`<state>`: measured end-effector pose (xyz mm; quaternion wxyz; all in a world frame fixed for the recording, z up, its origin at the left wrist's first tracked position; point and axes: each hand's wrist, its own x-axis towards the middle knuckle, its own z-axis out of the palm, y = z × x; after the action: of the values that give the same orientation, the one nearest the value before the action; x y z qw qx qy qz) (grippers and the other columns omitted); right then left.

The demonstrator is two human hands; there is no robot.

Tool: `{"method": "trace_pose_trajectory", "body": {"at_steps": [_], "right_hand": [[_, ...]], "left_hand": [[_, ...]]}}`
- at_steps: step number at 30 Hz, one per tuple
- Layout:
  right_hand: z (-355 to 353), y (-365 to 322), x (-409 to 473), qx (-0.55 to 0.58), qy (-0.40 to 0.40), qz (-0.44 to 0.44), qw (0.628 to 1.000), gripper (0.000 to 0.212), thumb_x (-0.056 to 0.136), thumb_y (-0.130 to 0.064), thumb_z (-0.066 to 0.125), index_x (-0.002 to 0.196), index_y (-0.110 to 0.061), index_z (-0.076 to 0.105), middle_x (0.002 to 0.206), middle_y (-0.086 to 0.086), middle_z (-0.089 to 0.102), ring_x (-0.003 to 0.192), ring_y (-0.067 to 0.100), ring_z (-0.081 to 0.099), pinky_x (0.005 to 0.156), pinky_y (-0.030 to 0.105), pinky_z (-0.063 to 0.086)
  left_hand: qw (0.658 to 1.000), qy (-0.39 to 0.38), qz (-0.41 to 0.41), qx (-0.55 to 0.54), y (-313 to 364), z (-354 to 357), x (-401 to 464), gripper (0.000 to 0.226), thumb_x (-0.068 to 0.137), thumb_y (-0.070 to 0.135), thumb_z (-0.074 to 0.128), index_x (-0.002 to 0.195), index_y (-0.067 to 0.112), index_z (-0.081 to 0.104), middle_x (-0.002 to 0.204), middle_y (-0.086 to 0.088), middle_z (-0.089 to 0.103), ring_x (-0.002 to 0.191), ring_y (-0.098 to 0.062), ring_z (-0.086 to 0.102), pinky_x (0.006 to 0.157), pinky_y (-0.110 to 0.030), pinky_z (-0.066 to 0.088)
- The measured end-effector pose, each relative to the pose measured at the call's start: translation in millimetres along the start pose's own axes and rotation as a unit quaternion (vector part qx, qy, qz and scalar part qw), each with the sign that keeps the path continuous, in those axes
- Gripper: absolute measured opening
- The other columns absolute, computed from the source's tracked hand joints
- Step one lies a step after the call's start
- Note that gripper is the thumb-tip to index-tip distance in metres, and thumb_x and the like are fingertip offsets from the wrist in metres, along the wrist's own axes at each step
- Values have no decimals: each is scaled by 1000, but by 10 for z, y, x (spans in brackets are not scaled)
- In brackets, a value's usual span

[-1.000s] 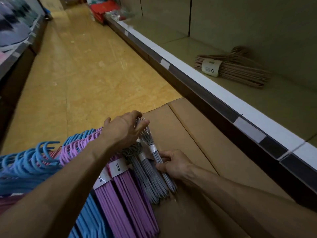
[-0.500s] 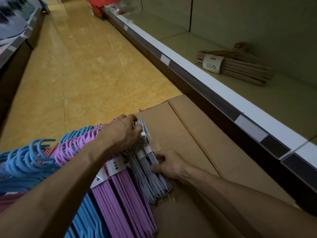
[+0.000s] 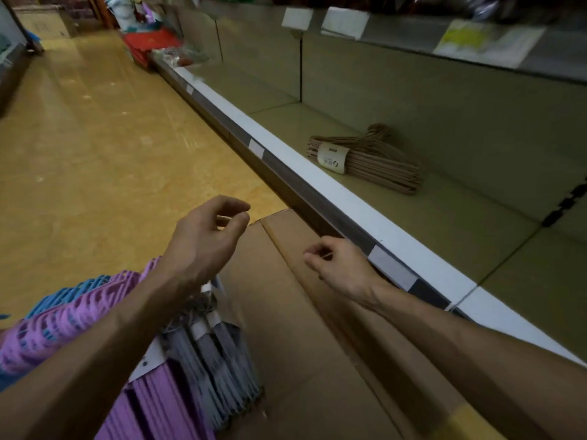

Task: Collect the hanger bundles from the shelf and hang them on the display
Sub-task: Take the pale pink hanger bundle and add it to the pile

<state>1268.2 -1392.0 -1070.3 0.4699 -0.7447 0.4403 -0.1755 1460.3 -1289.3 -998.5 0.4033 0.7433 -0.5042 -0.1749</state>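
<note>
One brown hanger bundle (image 3: 365, 158) is lying on the shelf (image 3: 460, 217) waiting to be picked up, while both the left hand (image 3: 206, 236) and right hand (image 3: 336, 262) are hanging loose, holding nothing, above the cardboard (image 3: 301, 360) by the gray (image 3: 216, 360), purple (image 3: 165, 408) and blue bundles (image 3: 70, 290).

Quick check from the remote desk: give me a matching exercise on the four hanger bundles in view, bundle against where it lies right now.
Bundles:
1. tan hanger bundle
2. grey hanger bundle
3. purple hanger bundle
4. blue hanger bundle

Places:
A. farthest left, behind the purple hooks
B. alone on the shelf
C. on the cardboard, under the left forearm
D. between blue and grey

Pairs: 1-B, 2-C, 3-D, 4-A
</note>
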Motion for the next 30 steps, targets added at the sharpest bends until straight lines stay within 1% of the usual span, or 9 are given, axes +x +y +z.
{"method": "trace_pose_trajectory", "body": {"at_steps": [3,5,7,10,14,18,22,26,30], "right_hand": [[-389,52,135,-33,86,-21,996,16,94,-27,65,108,-23,71,103,-10,68,96,6,62,85,25,53],[-634,107,241,-33,134,-21,990,16,93,-27,66,108,-23,69,103,-7,67,94,10,64,82,28,54],[-883,183,355,-33,154,-7,987,28,93,-27,66,120,-20,62,115,-1,63,99,15,62,87,33,55],[-1315,365,605,-123,183,12,975,54,90,-31,70,139,-22,50,136,3,56,122,22,56,104,38,47],[-1767,609,978,-180,248,65,950,86,74,-45,80,146,-30,36,137,18,51,120,39,56,99,47,52],[-1942,702,1238,-217,232,83,945,107,73,-46,83,156,-30,18,149,21,32,130,42,44,107,49,44],[-1963,848,1436,-231,185,68,953,102,72,-46,82,155,-36,24,150,16,38,130,38,48,109,44,44],[-1934,856,1510,-235,174,81,953,78,77,-37,81,144,-17,48,138,15,55,123,34,56,99,29,45],[-1927,809,1543,-242,203,87,945,66,77,-23,82,135,-10,54,131,14,62,119,33,59,93,31,47]], "left_hand": [[997,-2,11,-79,234,215,89,23,100,30,53,121,29,63,118,14,63,104,0,59,78,-19,47],[992,1,19,-122,366,359,146,21,99,29,55,117,32,65,115,15,64,104,-3,62,86,-27,52],[987,6,19,-160,454,514,196,19,98,28,57,114,32,66,112,13,65,103,-6,64,89,-32,54],[980,7,13,-198,529,754,271,18,98,27,57,113,31,66,113,10,65,102,-10,65,85,-33,55],[970,-4,-10,-244,575,991,474,20,97,25,58,115,31,66,111,8,65,100,-10,66,82,-29,57],[964,-9,-22,-265,573,1124,672,22,96,24,60,116,29,67,106,9,68,94,-8,68,78,-27,58],[967,-26,-31,-251,507,1210,741,21,97,23,59,116,29,66,105,9,68,90,-5,69,74,-23,59],[968,-39,-39,-244,440,1190,740,19,98,20,57,112,28,67,105,4,68,90,-9,70,72,-23,58],[962,-38,-56,-266,411,1135,728,21,99,15,54,113,22,68,106,1,69,89,-13,71,73,-27,55]]}}
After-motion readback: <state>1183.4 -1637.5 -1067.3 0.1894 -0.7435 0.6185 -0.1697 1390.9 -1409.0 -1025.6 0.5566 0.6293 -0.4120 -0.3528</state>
